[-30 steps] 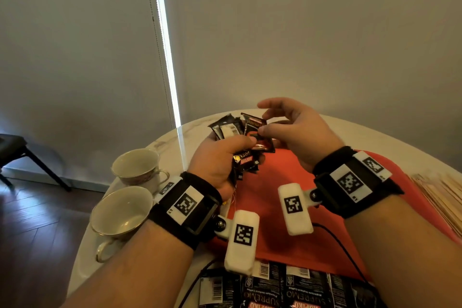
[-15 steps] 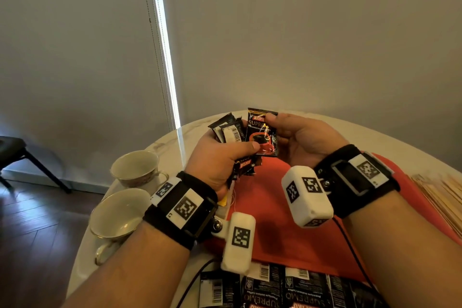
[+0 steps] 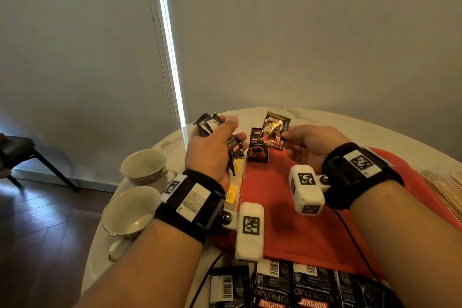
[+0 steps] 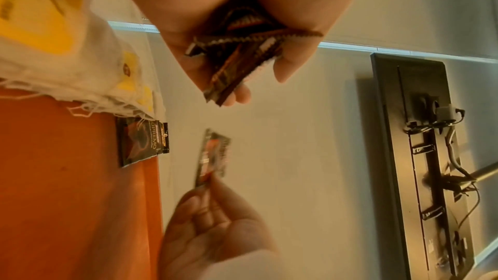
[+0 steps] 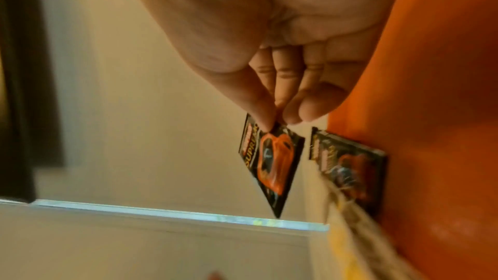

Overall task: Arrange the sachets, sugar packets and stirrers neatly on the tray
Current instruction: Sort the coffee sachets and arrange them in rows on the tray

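My left hand (image 3: 225,137) hovers over the red tray's (image 3: 287,207) far left corner and grips a fanned bunch of black coffee sachets (image 3: 208,125); the left wrist view shows the bunch (image 4: 237,50) held in curled fingers. To its right, thumb and fingers of my right hand (image 3: 287,136) pinch a single sachet (image 3: 275,131) by its lower edge, in the air above the tray's far edge. This pinch (image 5: 275,122) on the sachet (image 5: 272,163) is plain in the right wrist view. One sachet (image 3: 258,151) lies flat on the tray's far edge, between the hands.
A row of sachets (image 3: 275,285) lies along the tray's near edge. Tea bags with yellow tags (image 3: 233,192) sit at its left edge. Two cups (image 3: 130,212) stand at the table's left. Wooden stirrers (image 3: 445,192) lie at the right. A dark chair (image 3: 22,150) stands on the floor.
My hands have moved apart. The right hand has drawn one sachet away from the bunch, to the right. The sachet lying on the tray's far edge now shows between them.
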Demonstrator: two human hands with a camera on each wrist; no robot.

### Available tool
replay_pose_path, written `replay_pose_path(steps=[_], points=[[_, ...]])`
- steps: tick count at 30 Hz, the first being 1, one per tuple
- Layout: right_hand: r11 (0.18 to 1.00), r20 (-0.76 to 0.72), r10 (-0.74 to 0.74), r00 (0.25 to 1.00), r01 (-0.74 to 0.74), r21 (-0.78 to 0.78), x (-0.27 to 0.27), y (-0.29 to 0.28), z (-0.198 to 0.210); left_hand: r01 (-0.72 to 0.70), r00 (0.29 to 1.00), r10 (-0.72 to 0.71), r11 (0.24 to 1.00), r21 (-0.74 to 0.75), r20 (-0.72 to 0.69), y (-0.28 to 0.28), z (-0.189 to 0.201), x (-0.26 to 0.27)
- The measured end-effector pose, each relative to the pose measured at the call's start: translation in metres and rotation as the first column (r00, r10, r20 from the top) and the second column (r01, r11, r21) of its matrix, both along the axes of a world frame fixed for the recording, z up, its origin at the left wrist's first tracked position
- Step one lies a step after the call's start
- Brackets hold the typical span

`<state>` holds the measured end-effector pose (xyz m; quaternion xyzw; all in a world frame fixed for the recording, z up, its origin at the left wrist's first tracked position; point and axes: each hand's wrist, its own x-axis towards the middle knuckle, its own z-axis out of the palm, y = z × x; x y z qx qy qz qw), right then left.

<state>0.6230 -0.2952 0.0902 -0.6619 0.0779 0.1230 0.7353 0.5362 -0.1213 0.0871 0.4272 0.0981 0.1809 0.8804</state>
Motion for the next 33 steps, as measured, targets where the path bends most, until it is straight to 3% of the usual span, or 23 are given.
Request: replay_pose_path(steps=[6,16,21,26,30,33], points=[[0.946,-0.07,0.04,0.997,-0.06,-0.319,0.02,0.013,-0.028,-0.008,1.0,0.008,1.0,0.022,-0.006,0.0,-0.003,0.003],[0.869,-0.107,0.082,0.991,-0.124,-0.48,0.035,0.028,-0.029,-0.024,1.0,0.025,1.0,0.018,-0.016,-0.001,-0.008,0.007],[0.874,-0.093,0.09,0.992,-0.124,-0.47,0.034,0.028,-0.031,-0.009,1.0,0.009,1.0,0.002,-0.016,-0.001,-0.006,0.004],[0.937,-0.057,0.123,0.991,-0.135,-0.321,0.012,0.02,-0.013,0.059,0.994,-0.065,0.996,-0.063,-0.093,-0.004,-0.001,0.0],[0.942,0.061,0.317,0.946,-0.307,-0.136,-0.028,0.013,0.014,0.115,0.988,-0.12,0.992,-0.053,-0.1,-0.006,0.0,-0.001],[0.901,0.139,0.427,0.894,-0.407,-0.15,-0.049,0.015,0.019,0.133,0.985,-0.133,0.991,-0.012,-0.108,-0.009,-0.001,-0.004]])
